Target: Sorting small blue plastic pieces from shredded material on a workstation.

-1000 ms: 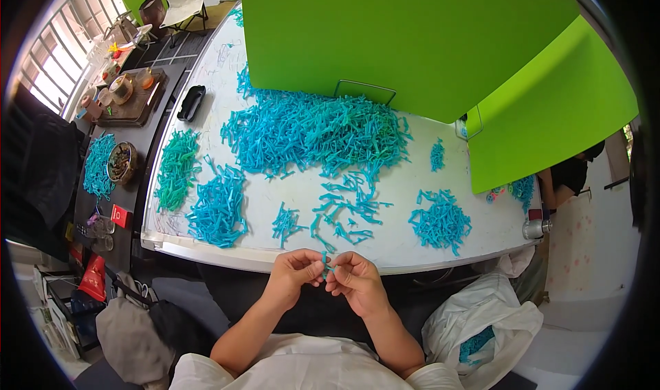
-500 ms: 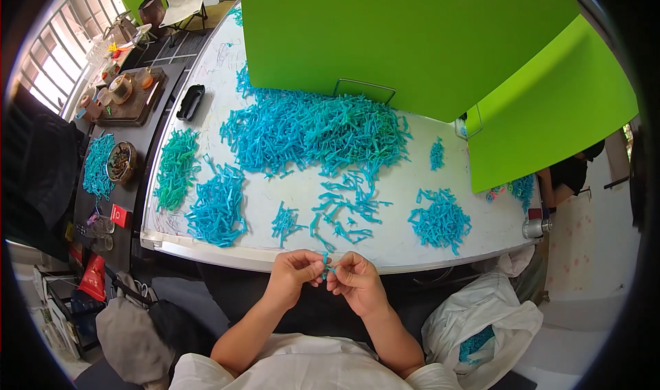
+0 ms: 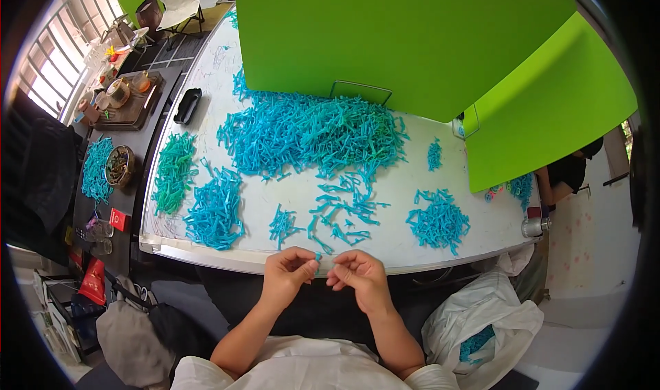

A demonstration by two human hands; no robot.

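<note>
At the near edge of the white table (image 3: 385, 242), my left hand (image 3: 285, 279) pinches a small blue plastic piece (image 3: 317, 257) between thumb and forefinger; only its tip shows. My right hand (image 3: 363, 280) is a little apart from it, thumb and fingers pressed together. Whether anything is in that pinch is too small to make out. Just beyond both hands lie loose blue, branching plastic pieces (image 3: 338, 207). A small pile of thin blue bits (image 3: 283, 224) is beyond the left hand, and a rounder blue pile (image 3: 440, 221) lies to the right. Behind them spreads a large blue-green heap (image 3: 313, 136).
Green panels (image 3: 405, 39) stand at the back and right. Left on the table are a green pile (image 3: 174, 175), a blue pile (image 3: 214, 211) and a black tray (image 3: 188, 106). A dark side table (image 3: 141, 139) adjoins. A white sack (image 3: 481, 307) sits at lower right.
My hands have drawn slightly apart. The blue piece that stood up between both hands now shows only as a tip at the left hand's fingers. The view has shifted slightly.
</note>
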